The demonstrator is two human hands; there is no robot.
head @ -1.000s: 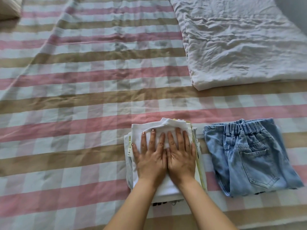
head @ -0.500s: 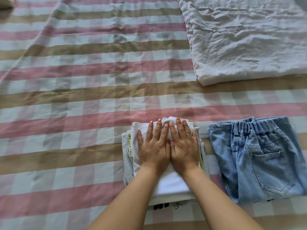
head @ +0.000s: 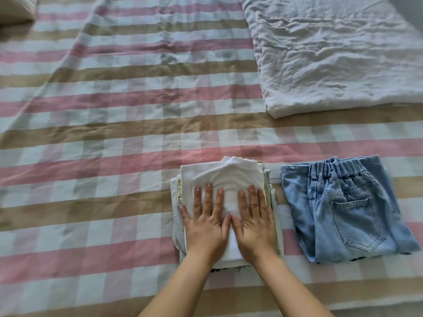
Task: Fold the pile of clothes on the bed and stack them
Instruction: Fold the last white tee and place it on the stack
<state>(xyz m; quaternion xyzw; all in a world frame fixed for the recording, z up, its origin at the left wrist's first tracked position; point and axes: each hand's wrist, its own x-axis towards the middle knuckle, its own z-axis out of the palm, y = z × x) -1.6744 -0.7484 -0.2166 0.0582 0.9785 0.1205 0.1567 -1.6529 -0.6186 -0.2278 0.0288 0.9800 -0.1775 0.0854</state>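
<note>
While both hands lie flat on it, the stack of folded clothes sits on the bed close to the near edge, a little right of the middle of the view. Its top layer is a white garment, folded to a rough rectangle with a ridge of cloth bunched at the far end. Thin edges of pale yellow-green fabric show down the left and right sides of the stack, and a strip of dark print peeks out under its near end.

The left hand presses on the left half of the white garment, palm down, fingers straight and slightly spread. The right hand mirrors it on the right half, palm down, fingers straight. The two thumbs meet, or very nearly meet, at the middle of the garment. Neither hand grips anything.

Just beside the stack on the right, apart from it, lies a pair of folded jeans in light blue denim, the elastic waistband toward the far side and a back pocket facing up. A sliver of dark patterned cloth shows under its near edge.

The bed is covered in a checked sheet of pink, tan and white bands. A crumpled white quilt lies at the far right, well apart from the clothes, and a corner of a pillow shows at the far left.
</note>
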